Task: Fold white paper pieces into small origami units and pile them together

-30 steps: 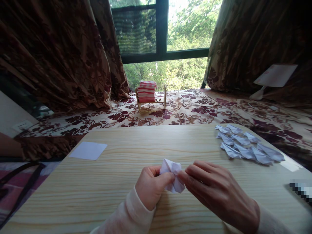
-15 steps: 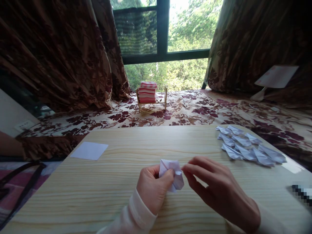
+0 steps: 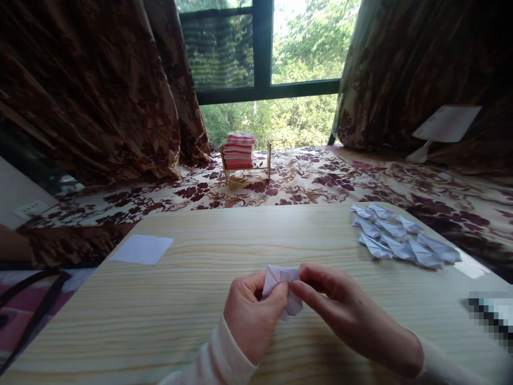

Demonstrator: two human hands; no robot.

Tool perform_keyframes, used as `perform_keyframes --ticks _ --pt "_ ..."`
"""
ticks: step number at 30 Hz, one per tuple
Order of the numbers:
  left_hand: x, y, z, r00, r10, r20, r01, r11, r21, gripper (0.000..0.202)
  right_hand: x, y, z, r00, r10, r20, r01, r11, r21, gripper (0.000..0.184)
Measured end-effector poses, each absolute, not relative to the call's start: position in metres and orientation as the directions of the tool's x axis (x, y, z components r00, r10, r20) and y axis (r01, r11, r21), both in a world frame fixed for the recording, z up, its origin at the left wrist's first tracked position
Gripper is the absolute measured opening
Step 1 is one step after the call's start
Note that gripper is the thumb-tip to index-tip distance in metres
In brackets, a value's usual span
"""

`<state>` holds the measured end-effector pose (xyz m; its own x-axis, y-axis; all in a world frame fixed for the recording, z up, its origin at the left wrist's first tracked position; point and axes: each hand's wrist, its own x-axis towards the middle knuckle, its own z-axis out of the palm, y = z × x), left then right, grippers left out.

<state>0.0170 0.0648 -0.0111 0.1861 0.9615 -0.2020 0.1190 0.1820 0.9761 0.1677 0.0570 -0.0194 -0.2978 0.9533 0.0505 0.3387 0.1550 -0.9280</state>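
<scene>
A small folded white paper point(image 3: 276, 275) is held above the middle of the table near its front. My left hand point(image 3: 253, 313) grips it from the left, thumb lying across its face. From the right, my right hand point(image 3: 352, 315) pinches the paper's right edge between thumb and index finger. Creases and folded flaps show on the paper; its lower part and back are partly hidden by my fingers.
Several folded white paper pieces point(image 3: 396, 243) lie at the table's back right. A flat white sheet point(image 3: 142, 249) rests at the left on the wooden table point(image 3: 180, 321). Behind stand a small rack point(image 3: 269, 163) with folded striped cloths point(image 3: 239, 151) and a lamp point(image 3: 448, 123).
My right hand has moved left, from just beside the paper to closing finger and thumb on its right edge. My left hand keeps its grip. The view has shifted slightly.
</scene>
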Motion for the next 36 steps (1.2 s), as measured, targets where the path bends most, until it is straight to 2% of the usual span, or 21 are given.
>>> perform_keyframes --ticks 5,8,12,16,19,21,23,26,28,30,32,36 --pt "0.011 0.069 -0.012 0.201 0.953 -0.228 0.093 0.214 0.972 0.027 0.17 0.058 -0.017 -0.331 0.943 0.028 0.238 0.112 -0.965 0.038" --pt "0.008 0.073 -0.015 0.223 0.949 -0.225 0.055 0.218 0.974 0.029 0.168 0.058 -0.019 -0.274 0.961 -0.033 0.225 0.031 -0.974 0.039" --pt "0.006 0.074 -0.025 0.207 0.96 -0.188 -0.032 0.198 0.98 0.029 0.165 0.058 -0.024 -0.198 0.979 -0.047 0.186 -0.009 -0.983 0.042" --pt "0.006 0.074 -0.04 0.187 0.956 -0.224 -0.11 0.248 0.963 0.03 0.16 0.056 -0.025 -0.218 0.973 -0.073 0.129 -0.046 -0.991 0.043" --pt "0.006 0.075 -0.048 0.195 0.949 -0.247 -0.206 0.286 0.936 0.031 0.157 0.054 -0.025 -0.251 0.965 -0.074 0.126 -0.043 -0.991 0.04" --pt "0.006 0.077 -0.049 0.182 0.954 -0.237 -0.235 0.277 0.932 0.03 0.158 0.052 -0.026 -0.288 0.956 -0.056 0.189 -0.001 -0.982 0.038" --pt "0.005 0.078 -0.046 0.133 0.966 -0.222 -0.222 0.248 0.943 0.028 0.163 0.051 -0.026 -0.262 0.964 0.049 0.328 0.136 -0.935 0.033" --pt "0.006 0.078 -0.038 0.065 0.973 -0.221 -0.192 0.229 0.954 0.026 0.172 0.051 -0.027 -0.151 0.91 0.386 0.51 0.406 -0.758 0.015" --pt "0.007 0.077 -0.032 0.072 0.969 -0.237 -0.169 0.246 0.954 0.026 0.176 0.052 -0.027 -0.17 0.826 0.537 0.531 0.536 -0.656 0.033" --pt "0.008 0.076 -0.029 0.109 0.96 -0.258 -0.152 0.272 0.95 0.027 0.176 0.053 -0.026 -0.262 0.774 0.576 0.51 0.618 -0.598 0.04" --pt "0.01 0.075 -0.026 0.149 0.953 -0.264 -0.148 0.285 0.947 0.029 0.174 0.054 -0.027 -0.322 0.744 0.586 0.501 0.659 -0.561 0.039" --pt "0.01 0.074 -0.024 0.181 0.947 -0.266 -0.128 0.291 0.948 0.023 0.171 0.055 -0.029 -0.327 0.706 0.628 0.523 0.689 -0.502 0.033"
